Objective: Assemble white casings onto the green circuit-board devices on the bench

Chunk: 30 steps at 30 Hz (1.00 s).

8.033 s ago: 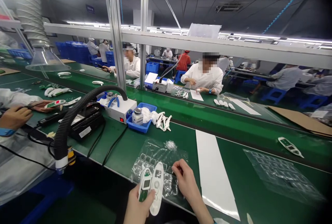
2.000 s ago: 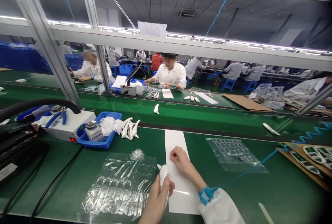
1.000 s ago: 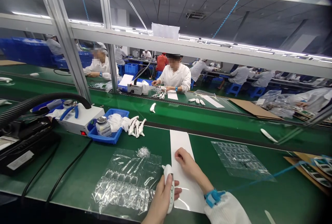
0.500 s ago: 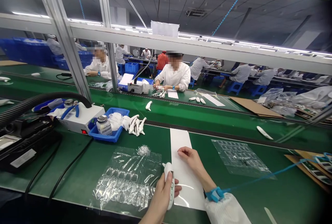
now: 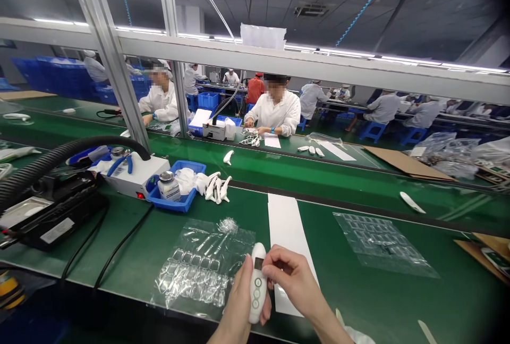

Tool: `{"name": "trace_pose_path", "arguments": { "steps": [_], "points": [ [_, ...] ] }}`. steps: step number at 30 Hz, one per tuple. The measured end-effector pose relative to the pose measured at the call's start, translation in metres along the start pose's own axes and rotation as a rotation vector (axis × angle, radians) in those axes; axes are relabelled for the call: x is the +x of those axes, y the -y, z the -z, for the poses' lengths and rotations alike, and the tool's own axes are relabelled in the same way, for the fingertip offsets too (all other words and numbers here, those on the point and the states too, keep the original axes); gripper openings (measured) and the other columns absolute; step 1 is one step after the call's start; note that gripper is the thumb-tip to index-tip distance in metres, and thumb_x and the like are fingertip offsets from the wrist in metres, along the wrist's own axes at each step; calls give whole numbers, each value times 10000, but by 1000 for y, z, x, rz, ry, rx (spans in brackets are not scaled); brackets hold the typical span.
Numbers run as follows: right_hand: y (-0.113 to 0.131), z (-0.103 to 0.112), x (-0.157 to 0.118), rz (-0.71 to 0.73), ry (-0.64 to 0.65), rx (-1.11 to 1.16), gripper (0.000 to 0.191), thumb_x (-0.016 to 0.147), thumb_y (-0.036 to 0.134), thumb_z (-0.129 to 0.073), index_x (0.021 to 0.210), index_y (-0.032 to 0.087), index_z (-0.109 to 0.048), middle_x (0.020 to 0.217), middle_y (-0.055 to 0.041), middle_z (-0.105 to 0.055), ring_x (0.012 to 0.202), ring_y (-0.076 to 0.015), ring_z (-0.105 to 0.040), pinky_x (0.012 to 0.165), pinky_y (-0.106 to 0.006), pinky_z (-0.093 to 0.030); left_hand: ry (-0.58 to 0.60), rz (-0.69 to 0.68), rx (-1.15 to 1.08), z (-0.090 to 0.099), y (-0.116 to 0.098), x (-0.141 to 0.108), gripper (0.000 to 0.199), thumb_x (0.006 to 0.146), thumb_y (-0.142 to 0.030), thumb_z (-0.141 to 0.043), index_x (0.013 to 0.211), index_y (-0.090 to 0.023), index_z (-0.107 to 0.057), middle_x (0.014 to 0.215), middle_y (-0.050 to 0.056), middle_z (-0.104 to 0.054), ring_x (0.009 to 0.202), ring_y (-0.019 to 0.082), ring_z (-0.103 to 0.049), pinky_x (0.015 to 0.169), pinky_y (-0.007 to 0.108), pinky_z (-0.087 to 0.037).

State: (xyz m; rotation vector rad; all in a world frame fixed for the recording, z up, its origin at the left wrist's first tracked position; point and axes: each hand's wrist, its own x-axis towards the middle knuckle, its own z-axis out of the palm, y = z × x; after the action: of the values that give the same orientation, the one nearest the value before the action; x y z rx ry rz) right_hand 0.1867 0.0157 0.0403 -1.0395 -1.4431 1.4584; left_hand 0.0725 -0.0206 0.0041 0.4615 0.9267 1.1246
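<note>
A white ear thermometer (image 5: 257,284) with a small dark screen and a column of round buttons stands nearly upright in my left hand (image 5: 239,293), whose fingers wrap round its body. My right hand (image 5: 292,275) is at the thermometer's right edge beside the screen. Its thumb and forefinger are pinched together; whatever they hold, if anything, is too small to make out. Behind my hands lies a long white sheet (image 5: 289,221). To the left, a clear plastic sheet (image 5: 195,275) carries rows of transparent square pieces, with a crumpled clear film (image 5: 228,225) at its top.
Several white thermometer-shaped parts (image 5: 217,189) lie by a blue tray (image 5: 175,204) holding a metal-topped bottle. Left of it stand a white box (image 5: 139,176) and a black hose (image 5: 79,147). Another clear sheet (image 5: 382,240) lies right. A co-worker (image 5: 274,110) sits across the green conveyor (image 5: 319,171).
My right hand has moved from above the white sheet to the thermometer. My left hand has turned the thermometer so that its screen and buttons face me. The view has shifted slightly.
</note>
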Motion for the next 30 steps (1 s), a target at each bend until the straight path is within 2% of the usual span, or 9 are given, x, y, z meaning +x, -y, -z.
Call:
{"name": "trace_pose_path", "arguments": {
  "steps": [7, 18, 23, 30],
  "points": [
    [-9, -6, 8, 42, -25, -84, 168, 762, 251, -683, 638, 161, -615, 689, 24, -517, 499, -95, -511, 488, -236, -407, -23, -28, 32, 3, 0, 0, 583, 819, -709, -381, 765, -151, -541, 342, -38, -476, 292, 74, -372, 320, 164, -233],
    [-11, -9, 9, 19, -13, -42, 234, 754, 340, -712, 640, 160, -613, 676, 31, -506, 461, -92, -527, 456, -234, -409, -21, -42, 42, 4, -3, -4, 627, 831, -704, -360, 910, -116, -560, 362, -58, -476, 291, 72, -369, 314, 154, -237],
    [-12, -9, 9, 22, -23, -61, 256, 754, 373, -712, 645, 163, -614, 667, 31, -508, 457, -92, -518, 455, -233, -402, -38, -25, 63, 5, -3, -2, 631, 801, -735, -379, 863, -133, -559, 383, -57, -486, 294, 67, -374, 317, 158, -241],
    [-15, -10, 7, 65, -27, -142, 202, 799, 302, -671, 659, 169, -611, 683, 28, -514, 482, -97, -528, 480, -237, -409, -18, 6, 78, 9, -1, -3, 627, 772, -766, -380, 804, -160, -537, 376, -58, -477, 325, 77, -397, 332, 163, -270]
  ]
}}
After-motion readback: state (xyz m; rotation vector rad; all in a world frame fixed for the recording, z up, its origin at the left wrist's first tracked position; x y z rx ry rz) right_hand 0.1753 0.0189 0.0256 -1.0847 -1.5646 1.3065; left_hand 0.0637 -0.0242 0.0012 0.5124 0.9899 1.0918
